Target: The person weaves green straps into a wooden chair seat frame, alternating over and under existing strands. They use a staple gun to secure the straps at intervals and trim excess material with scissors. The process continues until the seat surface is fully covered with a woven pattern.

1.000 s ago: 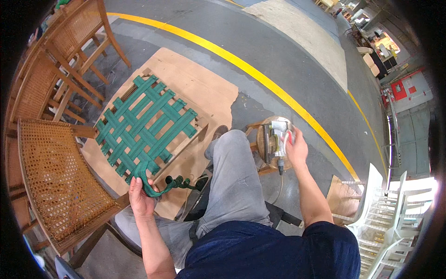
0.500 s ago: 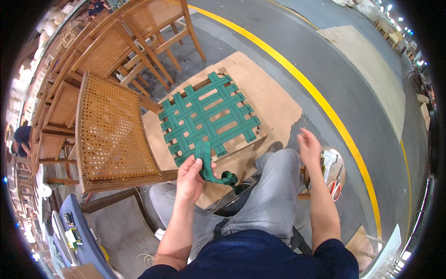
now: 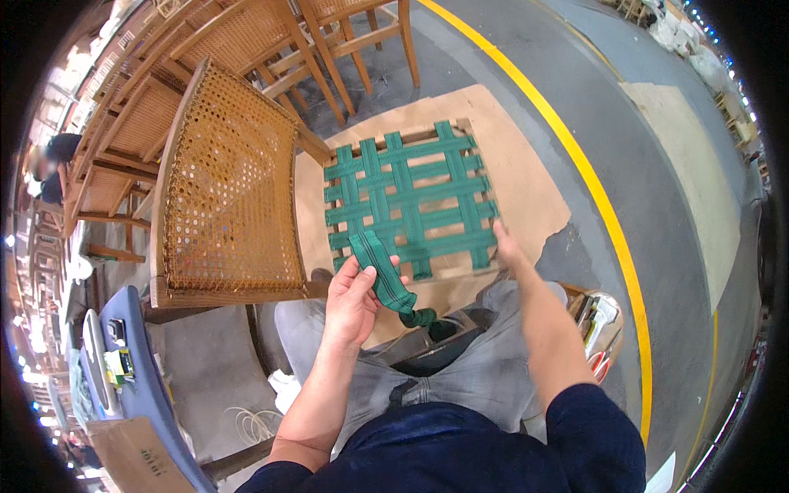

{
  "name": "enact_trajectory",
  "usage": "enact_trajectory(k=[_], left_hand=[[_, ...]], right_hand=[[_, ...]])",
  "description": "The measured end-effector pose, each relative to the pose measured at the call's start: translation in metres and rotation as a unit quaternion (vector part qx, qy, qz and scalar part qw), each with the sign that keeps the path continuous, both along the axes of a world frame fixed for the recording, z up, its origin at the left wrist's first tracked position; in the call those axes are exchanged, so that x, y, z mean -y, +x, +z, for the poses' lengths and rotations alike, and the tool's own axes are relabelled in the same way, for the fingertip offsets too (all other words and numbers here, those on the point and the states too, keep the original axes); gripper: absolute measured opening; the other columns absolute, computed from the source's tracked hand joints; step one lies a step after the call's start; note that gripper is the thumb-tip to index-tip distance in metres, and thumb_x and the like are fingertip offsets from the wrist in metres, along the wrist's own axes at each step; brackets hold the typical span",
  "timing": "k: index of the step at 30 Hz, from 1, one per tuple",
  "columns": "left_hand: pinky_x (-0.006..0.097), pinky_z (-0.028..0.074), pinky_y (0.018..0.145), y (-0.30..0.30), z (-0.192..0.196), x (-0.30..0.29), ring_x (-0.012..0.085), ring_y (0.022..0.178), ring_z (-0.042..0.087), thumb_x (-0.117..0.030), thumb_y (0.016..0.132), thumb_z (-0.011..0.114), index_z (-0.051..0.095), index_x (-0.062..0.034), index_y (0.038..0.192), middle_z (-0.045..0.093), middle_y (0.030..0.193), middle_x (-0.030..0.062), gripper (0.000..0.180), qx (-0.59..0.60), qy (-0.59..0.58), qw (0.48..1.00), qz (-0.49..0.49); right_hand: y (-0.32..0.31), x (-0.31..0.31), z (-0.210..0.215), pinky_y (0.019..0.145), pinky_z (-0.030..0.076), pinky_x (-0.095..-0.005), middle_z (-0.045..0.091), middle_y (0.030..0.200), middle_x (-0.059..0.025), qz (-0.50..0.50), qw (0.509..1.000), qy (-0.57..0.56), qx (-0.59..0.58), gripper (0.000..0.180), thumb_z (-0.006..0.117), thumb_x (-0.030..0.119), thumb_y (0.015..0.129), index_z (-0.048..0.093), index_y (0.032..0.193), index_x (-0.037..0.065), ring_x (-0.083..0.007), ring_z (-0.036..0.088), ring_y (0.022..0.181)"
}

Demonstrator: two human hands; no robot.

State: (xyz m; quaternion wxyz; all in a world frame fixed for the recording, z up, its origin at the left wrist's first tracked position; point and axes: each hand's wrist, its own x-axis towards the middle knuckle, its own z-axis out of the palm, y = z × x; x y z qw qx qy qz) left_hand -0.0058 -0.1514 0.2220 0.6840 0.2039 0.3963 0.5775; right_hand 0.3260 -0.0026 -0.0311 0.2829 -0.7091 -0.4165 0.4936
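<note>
We see the left hand at about 7 o'clock from picture centre, fingers curled round a loose green webbing strap, thumb on top, pinching it. The strap runs from the hand down to 6 o'clock, where it twists into a dark bunch between the knees. Its upper end points to 12 o'clock, just touching the near edge of the woven seat.

The right hand sits at about 3 o'clock from the left hand, fingers laid on the near right corner of the seat frame. We cannot tell if it grips or only presses, as the fingers are small and partly hidden.

The seat frame is a square wooden frame with green webbing woven across it in a lattice, lying flat on a brown cardboard sheet on the grey floor. It is at 12 o'clock from both hands, just above centre.

A cane-backed wooden chair stands at 9 o'clock from the frame, touching its left edge. More wooden chairs are stacked at 11 to 12 o'clock. A yellow floor line runs from 12 down to 4 o'clock. A tool lies at 4 o'clock beside the right knee. A blue chair with small items is at 8 o'clock.
</note>
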Motion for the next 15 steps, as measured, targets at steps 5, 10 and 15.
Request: enact_trajectory(k=[5, 10, 15], left_hand=[[0.043, 0.063, 0.082, 0.001, 0.002, -0.010, 0.0305, 0.093, 0.072, -0.011, 0.105, 0.051, 0.059, -0.0015, 0.128, 0.070, 0.115, 0.0168, 0.026, -0.003, -0.061, 0.998, -0.011], [0.040, 0.064, 0.078, -0.006, -0.013, 0.015, 0.0268, 0.092, 0.073, -0.015, 0.107, 0.051, 0.057, -0.0014, 0.126, 0.070, 0.116, 0.0148, 0.024, -0.004, -0.120, 0.993, 0.011], [0.037, 0.054, 0.098, 0.014, 0.009, 0.001, 0.0238, 0.113, 0.066, -0.012, 0.106, 0.053, 0.057, -0.0011, 0.134, 0.067, 0.126, 0.0135, 0.030, -0.033, 0.016, 0.998, -0.054]], right_hand=[[-0.009, 0.060, 0.007, 0.115, 0.036, -0.0447, 0.050, 0.146, -0.0332, -0.019, 0.997, -0.075, -0.029, 0.082, 0.049, 0.060, 0.099, 0.049, 0.142, -0.010, -0.0418, 0.045, 0.141], [-0.068, 0.099, 0.111, 0.114, 0.038, -0.0470, 0.044, 0.153, -0.0231, 0.144, 0.952, -0.110, 0.245, 0.075, 0.073, 0.028, 0.087, 0.042, 0.150, 0.001, -0.0373, 0.039, 0.145], [-0.131, 0.135, 0.220, 0.109, 0.044, -0.0413, 0.056, 0.140, -0.0136, 0.343, 0.896, 0.230, -0.166, 0.056, 0.075, 0.007, 0.088, 0.054, 0.140, 0.002, -0.0264, 0.050, 0.134]])
